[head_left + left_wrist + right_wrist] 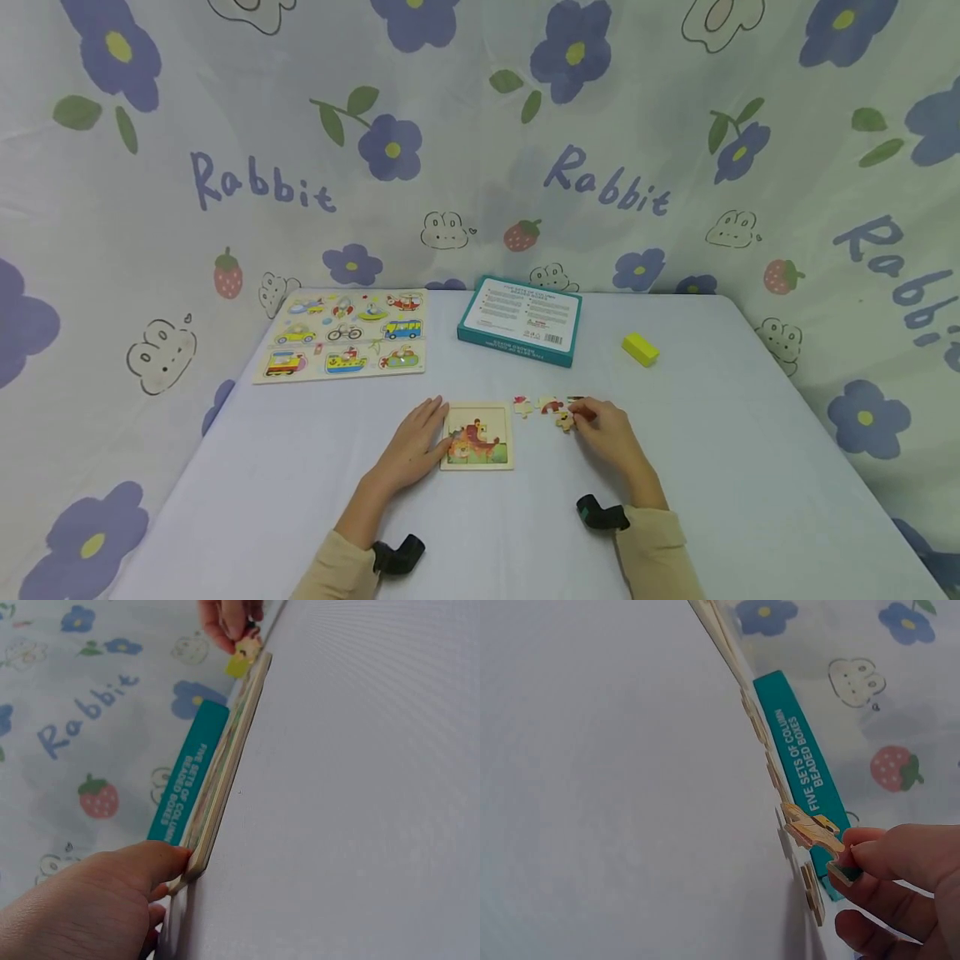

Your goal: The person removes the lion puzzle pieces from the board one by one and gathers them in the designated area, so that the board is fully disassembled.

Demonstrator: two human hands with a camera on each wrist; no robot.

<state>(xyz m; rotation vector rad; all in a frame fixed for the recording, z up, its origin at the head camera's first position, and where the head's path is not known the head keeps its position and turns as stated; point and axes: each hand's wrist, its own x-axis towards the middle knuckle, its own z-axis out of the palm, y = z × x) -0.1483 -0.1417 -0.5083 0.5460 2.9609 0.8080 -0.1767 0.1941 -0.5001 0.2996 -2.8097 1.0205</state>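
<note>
A square wooden puzzle board, partly filled with an animal picture, lies flat. My left hand rests at its left side, fingers stretched along the edge and thumb over the frame; the left wrist view shows the thumb pressing at the board's corner. To the board's right, my right hand pinches a yellowish puzzle piece between thumb and forefinger, tilted up above the cloth. Loose puzzle pieces lie in a row between board and right hand, one partly hidden behind the fingers.
A wooden vehicle puzzle lies at the back left. The teal box stands at the back middle, with a yellow block to its right. A patterned curtain hangs behind the white-covered table.
</note>
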